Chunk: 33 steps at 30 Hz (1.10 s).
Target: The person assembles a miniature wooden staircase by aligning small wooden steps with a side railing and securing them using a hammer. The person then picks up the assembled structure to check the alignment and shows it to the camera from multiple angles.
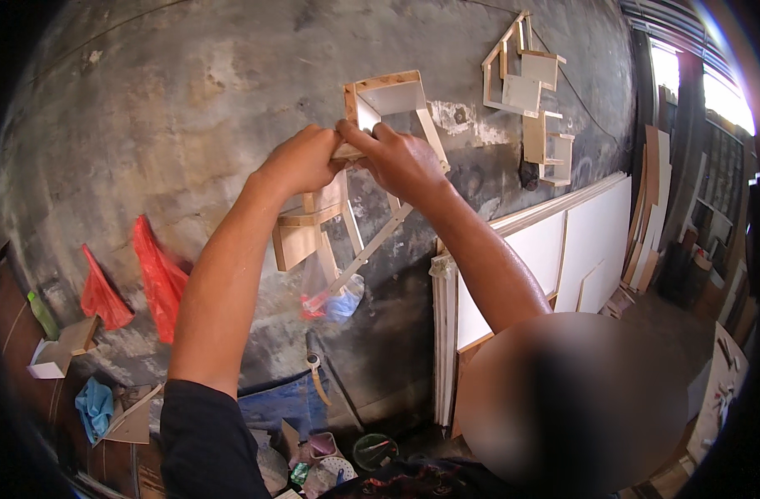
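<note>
Both my arms reach up to a pale wooden wall shelf made of open box compartments. My left hand is closed at the lower left corner of its upper box, with the fingertips hidden. Right beside it, my right hand has its bent fingers over the same lower edge, and the two hands nearly touch. Below them hang a lower compartment and a slanting wooden strip. A clear plastic bag with blue and red in it hangs under the shelf.
A second wooden shelf is on the stained grey wall, farther right. White-faced boards lean below it. Left on the wall hang two red plastic bags. Low down are a blue sheet, a dark round container and a blue cloth.
</note>
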Tool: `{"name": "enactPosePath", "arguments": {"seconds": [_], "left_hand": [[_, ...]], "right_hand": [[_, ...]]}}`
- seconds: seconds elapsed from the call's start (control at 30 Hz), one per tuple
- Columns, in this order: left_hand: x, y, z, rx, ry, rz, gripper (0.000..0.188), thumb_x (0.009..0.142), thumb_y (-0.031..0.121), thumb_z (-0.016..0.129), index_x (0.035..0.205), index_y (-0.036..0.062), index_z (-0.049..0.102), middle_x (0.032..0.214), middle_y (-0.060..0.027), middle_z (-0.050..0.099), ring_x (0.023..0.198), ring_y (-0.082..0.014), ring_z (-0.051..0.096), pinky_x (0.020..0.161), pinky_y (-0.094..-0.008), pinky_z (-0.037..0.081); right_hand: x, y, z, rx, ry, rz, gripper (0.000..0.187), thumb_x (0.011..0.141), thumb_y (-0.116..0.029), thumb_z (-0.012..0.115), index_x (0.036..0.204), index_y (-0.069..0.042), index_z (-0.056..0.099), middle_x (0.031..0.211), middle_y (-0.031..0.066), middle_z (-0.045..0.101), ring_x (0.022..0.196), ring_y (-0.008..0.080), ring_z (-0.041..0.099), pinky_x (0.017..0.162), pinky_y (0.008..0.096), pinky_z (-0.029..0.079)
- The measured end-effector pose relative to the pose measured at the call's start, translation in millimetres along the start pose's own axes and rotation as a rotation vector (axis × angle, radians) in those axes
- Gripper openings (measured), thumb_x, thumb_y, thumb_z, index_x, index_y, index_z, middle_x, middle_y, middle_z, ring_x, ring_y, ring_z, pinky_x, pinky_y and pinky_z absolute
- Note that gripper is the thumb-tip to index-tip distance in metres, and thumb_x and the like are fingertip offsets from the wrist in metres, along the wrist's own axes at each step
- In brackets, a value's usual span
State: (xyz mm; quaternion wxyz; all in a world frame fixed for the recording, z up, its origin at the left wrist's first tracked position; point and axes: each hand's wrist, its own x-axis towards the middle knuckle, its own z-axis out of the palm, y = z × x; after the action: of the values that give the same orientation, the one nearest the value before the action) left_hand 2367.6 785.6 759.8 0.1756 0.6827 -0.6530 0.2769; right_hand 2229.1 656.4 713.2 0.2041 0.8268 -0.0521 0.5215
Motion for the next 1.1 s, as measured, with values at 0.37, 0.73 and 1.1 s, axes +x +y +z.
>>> {"name": "enactPosePath", "arguments": {"seconds": [0.37,0.73,1.1], "left_hand": [[-48.4,-17.2,-38.3,-0.622,0.156,-0.172,0.055,0.083,0.034,0.079,0.126,0.0032,0.065,0.117,-0.0183,0.069,0.111,-0.0269,0.066,0.093,-0.0355,0.051],[-149.7,-84.1,4.4,-1.077,0.21,-0.209,0.111,0.075,0.048,0.082,0.159,0.0103,0.019,0.156,-0.0156,0.035,0.145,-0.0308,0.033,0.115,-0.0457,0.031],[-199.9,-98.4,140.8,-1.688,0.639,-0.361,0.108,0.081,0.089,0.035,0.154,0.0093,0.031,0.149,-0.013,0.045,0.138,-0.0275,0.042,0.109,-0.0469,0.037]], "right_hand": [[10.9,-4.8,15.6,0.169,-0.083,0.233,0.036,0.088,-0.029,0.069,0.119,-0.017,0.055,0.084,0.0161,0.071,0.083,0.0374,0.071,0.067,0.0496,0.055],[13.4,6.2,28.4,0.386,0.031,0.55,0.036,0.088,-0.035,0.071,0.113,-0.009,0.066,0.084,0.0239,0.07,0.089,0.0435,0.068,0.077,0.0513,0.053],[-55.2,18.0,19.7,1.013,0.03,1.044,0.029,0.092,-0.024,0.07,0.102,0.003,0.065,0.069,0.0107,0.065,0.048,0.0155,0.064,0.043,0.0283,0.052]]}}
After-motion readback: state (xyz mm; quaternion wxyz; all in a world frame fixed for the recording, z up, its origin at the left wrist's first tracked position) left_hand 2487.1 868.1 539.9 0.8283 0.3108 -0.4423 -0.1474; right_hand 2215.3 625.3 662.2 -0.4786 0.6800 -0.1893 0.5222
